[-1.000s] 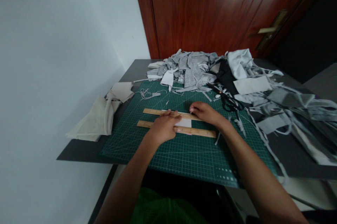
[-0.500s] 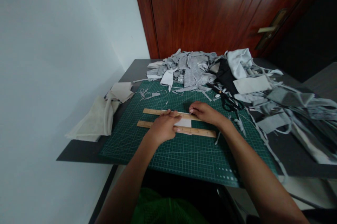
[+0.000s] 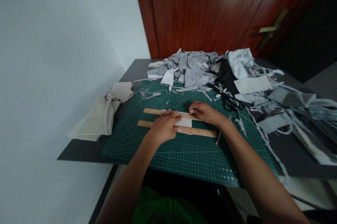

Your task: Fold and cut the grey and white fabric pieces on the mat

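Two wooden rulers lie roughly parallel across a white piece of cloth on the green cutting mat [image 3: 184, 160]. My left hand [image 3: 163, 128] lies over both, fingers spread: the fingertips press the far ruler [image 3: 152, 111] and the thumb touches the near ruler [image 3: 204, 132]. Between the rulers, part of the white cloth [image 3: 186, 123] shows; my left hand hides the rest. At the far ruler's upper edge, the fingers of my right hand [image 3: 204, 111] are closed in a pinch. A small pale bit shows at those fingertips, too small to name.
A heap of grey and white fabric scraps [image 3: 188, 69] covers the back of the table. Black-handled scissors [image 3: 229, 101] lie right of my right hand, before more cloth strips [image 3: 286, 101]. Folded cream cloth [image 3: 97, 118] rests at the left edge, beside the wall.
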Demonstrator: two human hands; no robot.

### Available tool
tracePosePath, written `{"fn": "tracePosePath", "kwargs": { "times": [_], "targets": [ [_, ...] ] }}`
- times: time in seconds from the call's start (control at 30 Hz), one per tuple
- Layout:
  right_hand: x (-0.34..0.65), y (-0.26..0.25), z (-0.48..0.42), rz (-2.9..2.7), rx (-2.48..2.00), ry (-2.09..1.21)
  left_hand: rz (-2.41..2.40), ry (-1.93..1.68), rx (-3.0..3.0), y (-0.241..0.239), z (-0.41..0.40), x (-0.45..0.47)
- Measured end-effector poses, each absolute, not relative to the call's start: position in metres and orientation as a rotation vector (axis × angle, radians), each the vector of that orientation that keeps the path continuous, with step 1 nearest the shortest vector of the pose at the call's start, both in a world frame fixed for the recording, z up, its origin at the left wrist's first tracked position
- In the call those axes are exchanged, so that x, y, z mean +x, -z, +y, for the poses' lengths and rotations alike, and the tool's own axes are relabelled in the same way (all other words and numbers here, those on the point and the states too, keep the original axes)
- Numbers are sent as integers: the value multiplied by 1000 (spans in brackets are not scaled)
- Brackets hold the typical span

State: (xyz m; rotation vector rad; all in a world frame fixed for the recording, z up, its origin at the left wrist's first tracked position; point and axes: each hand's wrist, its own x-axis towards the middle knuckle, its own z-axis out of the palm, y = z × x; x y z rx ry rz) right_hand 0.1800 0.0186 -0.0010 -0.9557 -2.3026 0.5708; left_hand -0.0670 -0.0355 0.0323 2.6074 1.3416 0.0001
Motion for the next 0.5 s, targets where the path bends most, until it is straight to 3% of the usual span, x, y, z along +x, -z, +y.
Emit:
{"fn": "tracePosePath", "kwargs": {
  "times": [0.5],
  "targets": [
    [178,1,17,-2308,-1014,-504,1351,-18,2567,-36,-37,-67]
  ]
}}
